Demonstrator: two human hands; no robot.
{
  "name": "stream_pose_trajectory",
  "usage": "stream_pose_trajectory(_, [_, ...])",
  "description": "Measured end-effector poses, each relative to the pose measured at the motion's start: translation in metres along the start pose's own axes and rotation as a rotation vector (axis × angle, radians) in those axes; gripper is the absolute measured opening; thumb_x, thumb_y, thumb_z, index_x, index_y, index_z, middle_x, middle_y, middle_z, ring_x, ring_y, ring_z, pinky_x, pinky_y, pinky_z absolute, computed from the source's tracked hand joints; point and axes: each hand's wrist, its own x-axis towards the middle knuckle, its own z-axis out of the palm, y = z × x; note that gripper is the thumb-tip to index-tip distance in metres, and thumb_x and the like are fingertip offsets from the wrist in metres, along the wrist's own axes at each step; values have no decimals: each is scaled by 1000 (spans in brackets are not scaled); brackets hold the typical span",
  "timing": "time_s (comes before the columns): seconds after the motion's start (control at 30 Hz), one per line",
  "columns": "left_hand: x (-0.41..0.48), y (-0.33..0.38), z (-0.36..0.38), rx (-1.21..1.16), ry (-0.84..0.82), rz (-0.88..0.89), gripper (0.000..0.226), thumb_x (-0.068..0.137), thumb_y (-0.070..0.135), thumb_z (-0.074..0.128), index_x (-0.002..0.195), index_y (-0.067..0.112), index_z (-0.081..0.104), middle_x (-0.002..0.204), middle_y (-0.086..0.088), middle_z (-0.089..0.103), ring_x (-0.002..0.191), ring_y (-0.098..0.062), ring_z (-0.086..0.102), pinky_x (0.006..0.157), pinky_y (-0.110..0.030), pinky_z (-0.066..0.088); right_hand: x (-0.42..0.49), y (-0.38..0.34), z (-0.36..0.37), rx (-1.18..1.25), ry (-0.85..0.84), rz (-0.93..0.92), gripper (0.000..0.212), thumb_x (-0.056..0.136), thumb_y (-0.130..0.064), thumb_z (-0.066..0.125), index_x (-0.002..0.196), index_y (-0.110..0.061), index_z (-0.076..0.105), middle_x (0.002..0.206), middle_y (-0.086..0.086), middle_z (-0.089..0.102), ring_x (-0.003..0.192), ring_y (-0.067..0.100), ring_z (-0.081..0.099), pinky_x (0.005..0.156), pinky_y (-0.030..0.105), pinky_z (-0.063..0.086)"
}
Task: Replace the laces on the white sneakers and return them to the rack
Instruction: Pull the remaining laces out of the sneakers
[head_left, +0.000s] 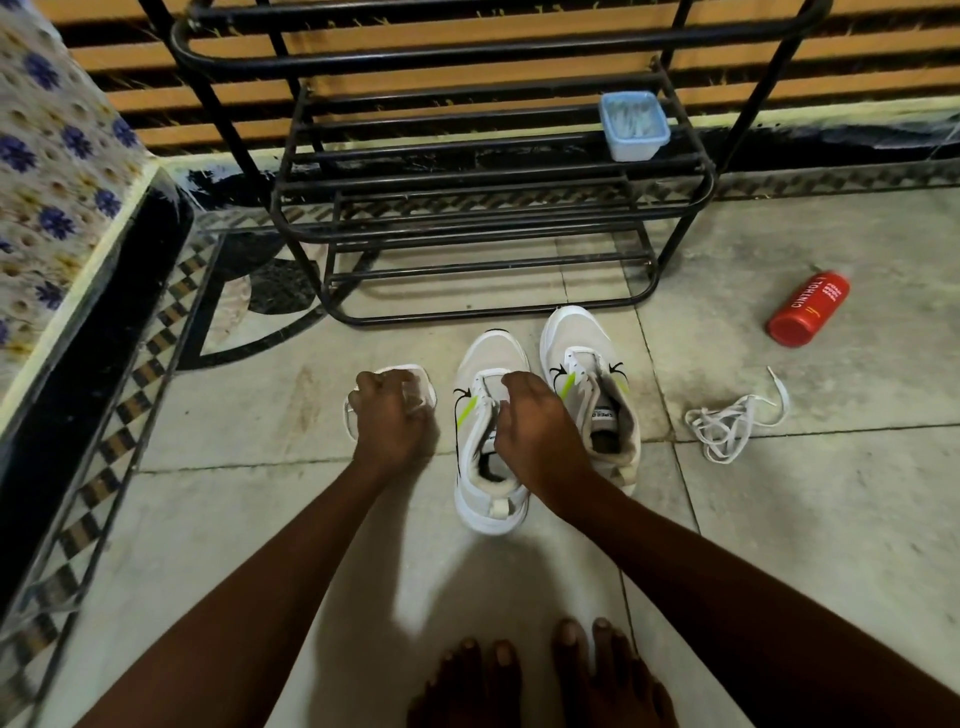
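Your right hand (535, 431) sits over the tongue of the near sneaker (488, 353), fingers curled down at its eyelets; whether they pinch anything cannot be told. Just left of that sneaker, your left hand (392, 415) grips a white lace (427, 384), its loop showing past the knuckles. The second sneaker (571, 332) stands just right of it, a loose lace pile (727, 426) farther right, and the rack (488, 50) beyond its toe.

two sneakers (491, 358) (569, 332), two laces (727, 421) (415, 374) (one loose), one rack (441, 154), one red bottle (808, 307), one tub (634, 127).
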Motion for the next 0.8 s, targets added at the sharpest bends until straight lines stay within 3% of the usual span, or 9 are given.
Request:
stream_pose_trajectory(0.1, [-1, -18, 9, 75, -32, -3, 44, 83, 35, 71, 116, 7, 61, 118, -22, 49, 109, -41, 48, 98, -47, 34, 5, -1, 0, 25, -6, -25, 37, 86, -18, 39, 105, 4, 62, 99, 22, 63, 91, 42, 62, 82, 49, 54])
stream_pose_trajectory(0.23, [-2, -25, 10, 84, -52, 170, 18, 88, 29, 55, 90, 11, 57, 91, -13, 59, 91, -42, 58, 78, -46, 40, 10, 2, -4, 70, 24, -25, 26, 82, -6, 48, 100, 5, 62, 96, 22, 62, 88, 42, 62, 82, 44, 50])
stream_pose_trajectory(0.27, [-2, -23, 8, 28, -55, 179, 12, 90, 25, 57, 85, 14, 56, 86, -10, 60, 88, -40, 59, 77, -44, 40, 10, 3, -4, 84, 40, -32, 25, 80, -2, 51, 101, 5, 62, 97, 22, 62, 89, 41, 62, 84, 42, 47])
stream_pose_trajectory(0.37, [-7, -4, -6, -233, -35, 163, 22, 97, 11, 65, 79, 18, 55, 81, 1, 63, 81, -20, 59, 74, -34, 41, 13, 5, -7, 148, 72, -78, 29, 80, 2, 54, 107, 6, 63, 104, 22, 63, 96, 40, 62, 90, 36, 44])
stream_pose_trajectory(0.47, [-20, 33, -26, -445, -71, 240, 20, 102, 8, 57, 84, 17, 55, 77, 4, 59, 73, -9, 51, 71, -32, 40, 19, 3, -14, 237, 55, -99, 39, 80, -1, 55, 118, 4, 62, 115, 20, 63, 106, 35, 62, 99, 30, 43])
stream_pose_trajectory(0.53, [-28, 65, -43, -574, -104, 313, 22, 101, 5, 53, 82, 16, 54, 74, 10, 54, 71, -7, 48, 68, -28, 39, 25, -1, -21, 352, 4, -59, 50, 78, -6, 55, 128, -2, 59, 126, 14, 62, 115, 30, 62, 105, 36, 47])
stream_pose_trajectory(0.63, [-36, 113, -65, -727, -118, 379, 22, 101, -3, 51, 82, 8, 54, 72, 14, 55, 66, -1, 50, 64, -17, 40, 33, -8, -39, 599, -124, 24, 61, 75, -18, 63, 134, -9, 56, 129, 5, 65, 118, 19, 64, 102, 38, 51])
stream_pose_trajectory(0.73, [-33, 149, -77, -857, -145, 338, 24, 101, -2, 48, 80, 10, 50, 69, 14, 56, 60, 1, 51, 57, -14, 41, 36, -10, -57, 907, -180, 147, 55, 74, -5, 72, 128, -5, 60, 115, 14, 71, 104, 29, 69, 93, 46, 55])
stream_pose_trajectory(0.8, [-30, 168, -78, -992, -180, 263, 20, 101, 1, 46, 82, 8, 47, 77, 3, 59, 64, -8, 56, 61, -24, 48, 32, -8, -72, 1091, -217, 234, 53, 74, 4, 70, 125, 2, 60, 114, 20, 71, 103, 36, 70, 89, 46, 58])
